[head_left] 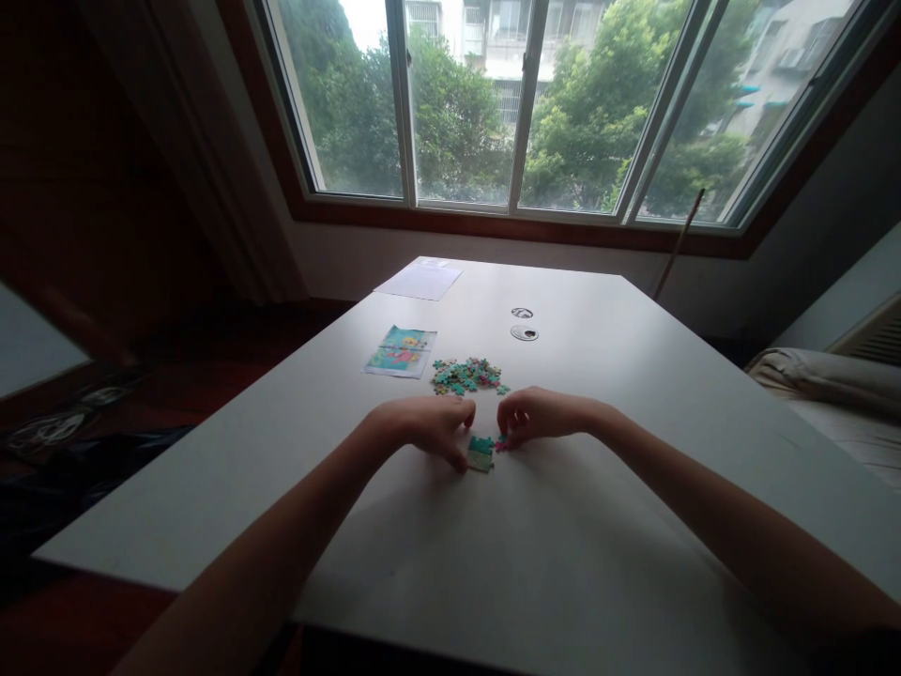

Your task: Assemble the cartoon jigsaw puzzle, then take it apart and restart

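Observation:
On the white table (563, 545) lies a small joined block of jigsaw pieces (481, 453), teal above and yellowish green below. Thumb and fingers of my left hand (443, 427) are parted at the block's left edge, with the thumb tip touching or very near it. To the block's right, my right hand (535, 413) pinches a pink and teal puzzle piece (501, 443) close against the side; whether it interlocks I cannot tell. A heap of loose puzzle pieces (468, 375) sits just beyond both hands.
Left of the heap lies a colourful picture sheet (401, 351). Farther back is a white paper (420, 280). Two round grommets (525, 332) are set in the tabletop at the right. Beyond the table's far edge is a window (465, 113); a cushioned seat (809, 385) stands at right.

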A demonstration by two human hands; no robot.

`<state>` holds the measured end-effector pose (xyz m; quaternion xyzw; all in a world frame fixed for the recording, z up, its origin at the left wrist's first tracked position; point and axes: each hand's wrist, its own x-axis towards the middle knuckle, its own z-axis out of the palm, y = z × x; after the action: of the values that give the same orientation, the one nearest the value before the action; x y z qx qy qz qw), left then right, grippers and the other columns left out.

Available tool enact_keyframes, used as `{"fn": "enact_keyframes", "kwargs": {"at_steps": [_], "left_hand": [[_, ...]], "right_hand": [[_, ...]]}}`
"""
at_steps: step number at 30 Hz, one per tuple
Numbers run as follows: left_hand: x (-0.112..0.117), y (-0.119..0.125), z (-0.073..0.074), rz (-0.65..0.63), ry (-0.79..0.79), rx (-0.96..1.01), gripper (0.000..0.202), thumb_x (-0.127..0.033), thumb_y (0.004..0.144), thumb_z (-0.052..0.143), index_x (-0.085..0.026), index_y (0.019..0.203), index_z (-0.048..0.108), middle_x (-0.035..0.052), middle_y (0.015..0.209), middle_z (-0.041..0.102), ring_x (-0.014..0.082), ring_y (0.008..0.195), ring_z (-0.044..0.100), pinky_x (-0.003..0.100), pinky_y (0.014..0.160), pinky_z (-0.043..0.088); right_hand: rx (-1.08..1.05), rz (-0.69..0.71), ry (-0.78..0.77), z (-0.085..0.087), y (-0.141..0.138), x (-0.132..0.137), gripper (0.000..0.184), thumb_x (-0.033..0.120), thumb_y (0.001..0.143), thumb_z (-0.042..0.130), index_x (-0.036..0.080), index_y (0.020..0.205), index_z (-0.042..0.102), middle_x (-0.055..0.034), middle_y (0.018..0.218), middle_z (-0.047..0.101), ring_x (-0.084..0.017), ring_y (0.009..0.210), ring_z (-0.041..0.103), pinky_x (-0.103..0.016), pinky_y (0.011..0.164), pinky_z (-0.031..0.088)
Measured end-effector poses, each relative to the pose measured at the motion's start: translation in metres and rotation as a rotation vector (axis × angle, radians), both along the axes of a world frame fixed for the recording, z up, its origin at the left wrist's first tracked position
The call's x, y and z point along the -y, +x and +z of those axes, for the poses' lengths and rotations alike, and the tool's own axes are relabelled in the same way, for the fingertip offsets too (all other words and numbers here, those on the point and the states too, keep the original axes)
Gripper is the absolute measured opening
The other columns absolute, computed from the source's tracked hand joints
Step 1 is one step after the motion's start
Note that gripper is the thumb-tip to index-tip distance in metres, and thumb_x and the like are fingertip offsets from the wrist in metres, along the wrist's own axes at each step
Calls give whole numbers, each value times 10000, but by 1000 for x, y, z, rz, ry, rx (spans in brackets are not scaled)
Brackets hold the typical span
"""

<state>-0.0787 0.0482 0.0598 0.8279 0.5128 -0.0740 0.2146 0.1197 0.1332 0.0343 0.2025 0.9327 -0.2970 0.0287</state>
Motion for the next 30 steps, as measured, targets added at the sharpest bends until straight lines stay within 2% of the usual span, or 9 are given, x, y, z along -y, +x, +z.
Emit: {"fn": "enact_keyframes", "kwargs": {"at_steps": [4,7,9,11,15,19,22,25,30], "left_hand": [[1,4,-3,-17,22,35,559,-487,592,681,-173,1013,491,63,985,544,208,853,511,243,679,377],[1,6,-6,-30,31,50,508,-438,612,682,-167,996,490,66,991,540,201,850,509,239,687,379],[0,6,-7,-34,30,50,431,-392,634,673,-164,958,502,65,966,545,197,825,508,239,669,378],[-1,6,-7,-35,23,46,369,-358,644,667,-163,917,515,64,943,550,191,792,507,240,646,377],[-1,5,-7,-21,-7,35,364,-368,620,682,-166,887,537,45,855,569,178,707,508,236,573,372],[-1,5,-7,2,-32,27,363,-372,599,694,-176,868,547,12,760,564,166,640,505,232,513,351],[-1,6,-7,4,-40,24,329,-353,594,690,-179,835,548,-3,720,546,156,602,490,229,476,330],[-1,6,-5,-1,-37,34,297,-352,589,688,-175,781,546,-6,709,537,153,600,485,232,481,328],[-6,-4,-4,30,-23,66,351,-360,588,686,-170,845,541,11,768,554,170,667,507,233,526,350]], "right_hand": [[-110,-124,134,-10,-16,-20,200,335,722,617,154,806,629,-6,697,592,-106,618,516,-206,566,381],[-177,-198,296,-18,-29,-28,202,338,737,607,167,842,626,-50,822,602,-157,768,539,-264,691,403],[-224,-318,454,-25,-37,-30,316,378,717,627,187,966,601,-97,1008,571,-228,950,500,-347,808,380],[-242,-415,541,-32,-44,-31,523,446,716,609,200,1163,496,-135,1217,466,-287,1121,398,-428,907,315],[-184,-375,436,-45,-59,-36,791,587,757,467,137,1364,233,-173,1413,236,-318,1291,200,-464,1019,185],[-225,-257,351,-47,-78,-38,899,645,725,453,107,1387,169,-177,1434,189,-313,1314,158,-444,1045,182],[-275,-195,328,-44,-91,-37,881,617,717,492,119,1381,196,-162,1423,232,-297,1305,198,-433,1051,195],[-362,-175,286,-40,-93,-36,749,529,778,474,137,1367,229,-140,1401,289,-247,1287,253,-390,1045,227],[-569,-315,253,-33,-70,-30,413,358,863,403,144,1214,436,-131,1232,472,-199,1164,402,-357,975,317]]}}
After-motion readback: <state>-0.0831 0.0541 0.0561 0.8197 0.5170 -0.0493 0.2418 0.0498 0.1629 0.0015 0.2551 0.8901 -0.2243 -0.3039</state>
